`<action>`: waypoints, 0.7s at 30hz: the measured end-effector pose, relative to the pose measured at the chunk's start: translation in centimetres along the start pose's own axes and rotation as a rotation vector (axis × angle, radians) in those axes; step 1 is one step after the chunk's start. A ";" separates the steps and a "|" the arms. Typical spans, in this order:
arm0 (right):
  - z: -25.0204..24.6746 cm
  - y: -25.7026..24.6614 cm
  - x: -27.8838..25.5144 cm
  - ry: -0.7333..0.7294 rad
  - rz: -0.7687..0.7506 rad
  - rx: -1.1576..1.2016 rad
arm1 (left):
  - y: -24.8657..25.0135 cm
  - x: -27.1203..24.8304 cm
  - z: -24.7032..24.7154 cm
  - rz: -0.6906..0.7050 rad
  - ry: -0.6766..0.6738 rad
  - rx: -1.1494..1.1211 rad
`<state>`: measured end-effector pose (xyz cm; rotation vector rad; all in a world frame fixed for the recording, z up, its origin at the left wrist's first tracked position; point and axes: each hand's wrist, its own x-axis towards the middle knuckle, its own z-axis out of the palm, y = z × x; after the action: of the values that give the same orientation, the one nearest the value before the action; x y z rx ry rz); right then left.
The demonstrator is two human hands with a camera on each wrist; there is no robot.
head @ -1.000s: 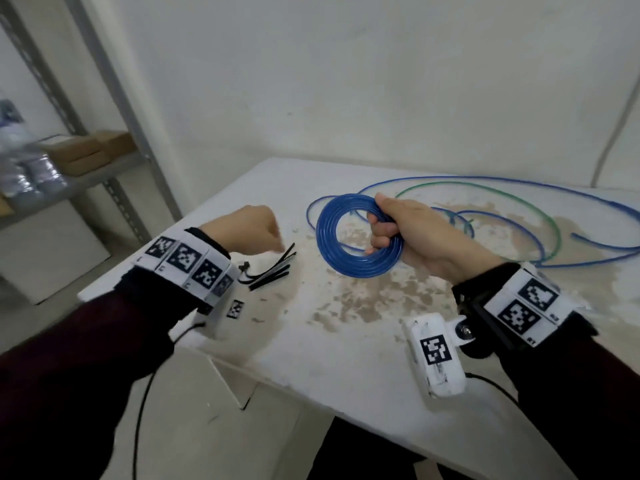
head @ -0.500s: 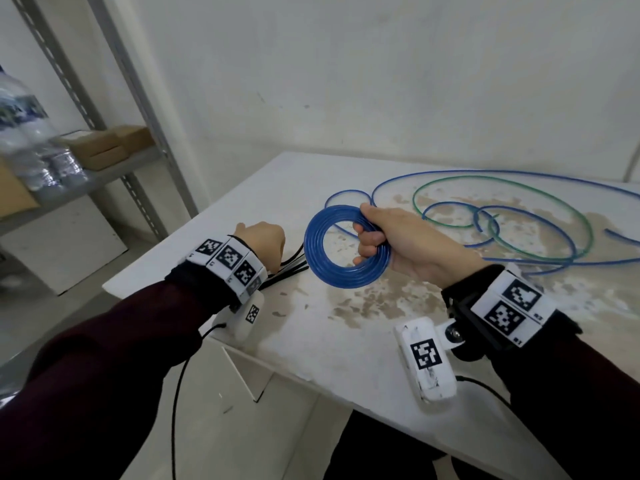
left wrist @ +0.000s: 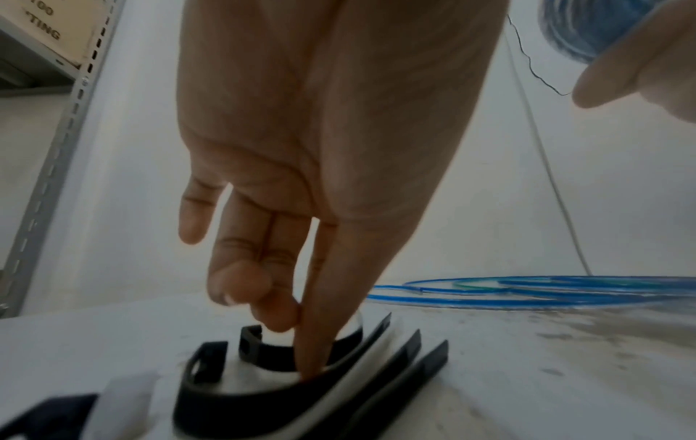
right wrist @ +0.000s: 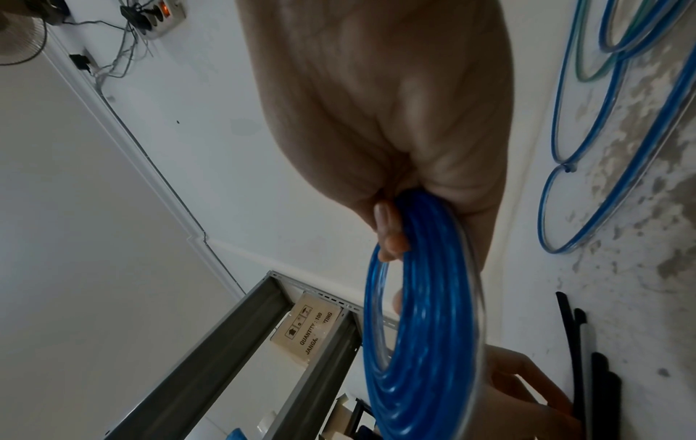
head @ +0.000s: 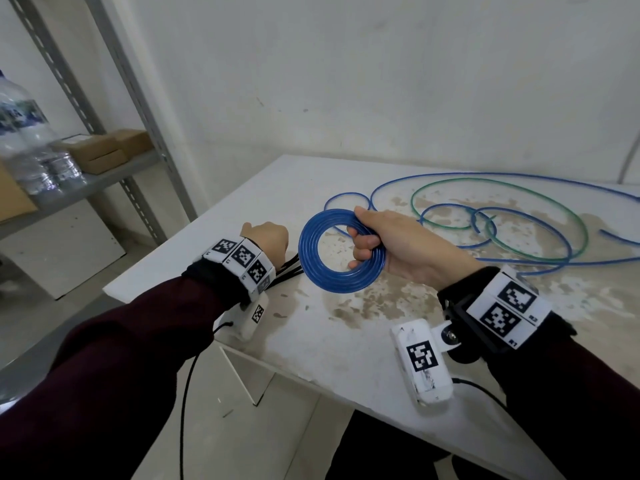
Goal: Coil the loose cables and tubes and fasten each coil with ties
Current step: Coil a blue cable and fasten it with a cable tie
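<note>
White, stained table fills the head view; the right hand grips a blue coil upright above it, loose tubes lying far right, the left hand knuckles-up over black ties. Left wrist view alone shows that hand's fingertips pinching a tie on the table. Right wrist view shows the coil's several translucent turns and fingers curled through them.

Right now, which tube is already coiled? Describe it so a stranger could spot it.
On the white table, find the right hand raised above its near-left part. It grips the blue coil, a tight ring of several turns; the other blue tubes and green tube lie loose.
</note>
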<state>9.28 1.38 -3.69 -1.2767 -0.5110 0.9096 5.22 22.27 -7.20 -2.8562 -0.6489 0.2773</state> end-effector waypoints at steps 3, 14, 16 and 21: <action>-0.2 0.0 -0.1 -0.014 -0.006 -0.003 | -0.4 0.5 -0.5 0.009 0.077 -0.066; -3.1 -2.2 -1.4 0.028 -0.101 -0.056 | 1.9 1.0 -7.8 0.307 0.713 -0.527; -4.6 -3.2 -2.1 0.058 -0.134 -0.089 | 4.0 1.0 -9.1 0.427 0.682 -0.683; -9.0 -5.5 -4.7 0.125 -0.187 -0.219 | 10.2 0.6 -11.9 0.547 0.565 -1.305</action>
<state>15.18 -7.83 0.04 -1.4468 -0.6320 0.6263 12.60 11.69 1.81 -3.8857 0.2347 -1.3224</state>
